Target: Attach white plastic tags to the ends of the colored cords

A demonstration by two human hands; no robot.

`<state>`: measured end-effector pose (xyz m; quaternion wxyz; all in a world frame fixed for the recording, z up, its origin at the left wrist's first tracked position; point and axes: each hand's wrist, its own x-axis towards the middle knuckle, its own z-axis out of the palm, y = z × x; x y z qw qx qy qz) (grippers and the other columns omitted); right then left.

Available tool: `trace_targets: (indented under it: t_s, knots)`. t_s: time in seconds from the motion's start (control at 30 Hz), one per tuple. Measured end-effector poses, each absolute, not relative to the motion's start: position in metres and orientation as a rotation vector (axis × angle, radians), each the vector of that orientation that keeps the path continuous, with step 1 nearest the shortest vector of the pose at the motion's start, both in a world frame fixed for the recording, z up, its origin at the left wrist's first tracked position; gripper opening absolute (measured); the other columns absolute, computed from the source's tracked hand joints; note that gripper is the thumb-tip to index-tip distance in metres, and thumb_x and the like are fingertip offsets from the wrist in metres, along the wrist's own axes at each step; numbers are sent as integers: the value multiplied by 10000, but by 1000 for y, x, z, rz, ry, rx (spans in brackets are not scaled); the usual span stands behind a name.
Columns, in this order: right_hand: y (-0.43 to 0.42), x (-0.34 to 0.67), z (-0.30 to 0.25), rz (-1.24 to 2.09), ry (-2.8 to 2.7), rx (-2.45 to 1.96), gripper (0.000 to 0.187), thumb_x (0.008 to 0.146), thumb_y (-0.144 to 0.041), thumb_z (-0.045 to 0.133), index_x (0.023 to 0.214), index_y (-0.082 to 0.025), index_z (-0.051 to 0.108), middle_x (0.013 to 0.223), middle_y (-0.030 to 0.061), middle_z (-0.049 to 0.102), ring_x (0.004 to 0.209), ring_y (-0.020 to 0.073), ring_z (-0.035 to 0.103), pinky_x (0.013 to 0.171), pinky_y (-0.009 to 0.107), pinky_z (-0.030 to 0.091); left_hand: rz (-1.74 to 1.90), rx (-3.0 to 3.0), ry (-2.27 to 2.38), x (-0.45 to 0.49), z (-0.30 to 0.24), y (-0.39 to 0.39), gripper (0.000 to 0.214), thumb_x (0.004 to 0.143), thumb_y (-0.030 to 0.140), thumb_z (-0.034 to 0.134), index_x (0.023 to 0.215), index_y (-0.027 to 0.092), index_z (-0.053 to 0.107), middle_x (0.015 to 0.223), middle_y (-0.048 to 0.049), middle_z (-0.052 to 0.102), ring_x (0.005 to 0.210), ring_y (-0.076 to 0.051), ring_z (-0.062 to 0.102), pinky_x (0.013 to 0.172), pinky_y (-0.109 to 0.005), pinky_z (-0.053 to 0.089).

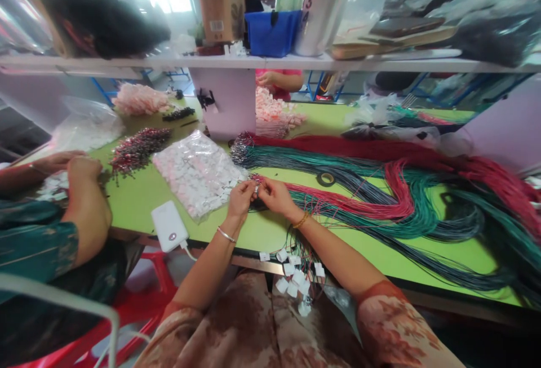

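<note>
My left hand and my right hand meet over the green table, both pinched on a small white connector at the end of thin wires. Finished wires with white connectors hang over the table's front edge onto my lap. A clear bag of white connectors lies just left of my left hand. Long bundles of red, green and dark wires stretch from my hands to the right.
A white power bank lies at the front edge. A black tape roll sits among the wires. A co-worker's arms work at the left; another person's hand shows behind the shelf.
</note>
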<state>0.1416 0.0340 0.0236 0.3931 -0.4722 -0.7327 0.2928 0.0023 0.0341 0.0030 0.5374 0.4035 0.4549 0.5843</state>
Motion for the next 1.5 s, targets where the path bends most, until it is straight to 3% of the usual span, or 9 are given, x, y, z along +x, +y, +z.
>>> trace_targets:
  t_s: [0.3,0.43,0.63,0.77,0.93,1.1,1.5]
  knots:
    - [31,140,19,638,-1953,-1221,220,851,-278,490,653,-182,477,594,-14,491,536,102,374,542,240,261,1363,1066,1193,2,5,32,297,671,427,747,696,139,678,521,23,541,489,-74,435,486,-214,308]
    - [44,153,19,746,-1997,-1181,275,905,-345,447,708,-172,530,636,-6,528,583,113,412,577,236,299,1296,1007,1170,-5,7,33,272,634,383,774,681,135,675,486,24,520,456,-66,422,461,-208,292]
    - [63,175,9,466,-2282,-1471,92,824,-234,564,771,-167,596,779,52,601,688,145,473,620,253,285,1198,858,1070,-18,16,36,216,570,278,785,689,118,704,643,-24,627,489,-53,468,454,-194,332]
    - [62,177,3,428,-2261,-1573,187,904,-268,460,824,-170,598,841,71,630,713,156,495,633,257,291,1184,845,1051,-17,19,35,220,572,252,778,740,119,724,680,-25,646,524,-60,499,495,-199,383]
    - [64,185,3,490,-2137,-1493,188,910,-267,409,865,-164,561,770,55,620,675,159,477,641,262,316,1202,798,1010,-15,18,34,225,578,244,786,740,130,681,689,-3,626,533,-54,503,518,-193,403]
    - [65,172,16,716,-1954,-1265,145,831,-290,478,782,-169,542,688,3,573,611,125,457,598,239,339,1213,765,940,-14,14,34,271,584,254,801,695,143,580,641,26,575,521,-51,503,500,-172,383]
    - [39,160,29,960,-1815,-1093,181,771,-330,549,764,-153,589,686,-8,575,588,95,430,579,227,343,1219,705,831,-6,9,35,264,649,250,780,769,143,571,718,12,596,555,-53,513,533,-179,398]
